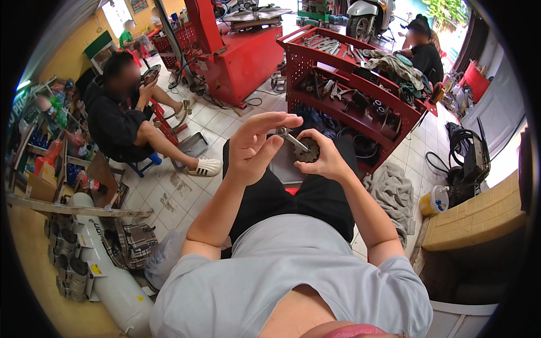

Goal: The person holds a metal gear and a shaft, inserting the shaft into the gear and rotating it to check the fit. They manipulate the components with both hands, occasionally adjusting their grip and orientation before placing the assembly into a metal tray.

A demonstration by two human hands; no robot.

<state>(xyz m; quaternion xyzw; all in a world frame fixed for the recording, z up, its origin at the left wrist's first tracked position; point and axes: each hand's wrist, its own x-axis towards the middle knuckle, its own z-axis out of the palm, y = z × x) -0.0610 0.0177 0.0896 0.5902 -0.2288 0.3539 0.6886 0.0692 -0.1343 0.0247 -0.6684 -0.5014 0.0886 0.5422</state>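
Person in a grey t-shirt and black pants is sitting down, both hands up in front of the lap. The right hand (328, 161) has a round, dark, toothed metal part (311, 153) pinched between the thumb and curled fingers, so that one's a proper grip. A shiny wrench (295, 142) sits at an angle, lower end against the face of the part, ring end up by the other palm. The left hand (255, 147) is spread, fingers out pretty straight and thumb apart, not wrapped around anything. Can't tell if its palm is actually touching the ring end or just right beside it.

Below the hands there's a grey tray (280, 169) between the legs. Just ahead and to the right is a red tool cart (300, 76), with a bunch of spanners (327, 44) and some crumpled rags (391, 66) on top. Grey cloth (389, 191) is bunched up on the tiles by the right leg, with a yellow bucket (431, 203) further over. Off to the left, another person (115, 104) in dark clothes sits on a low blue stool (142, 164).
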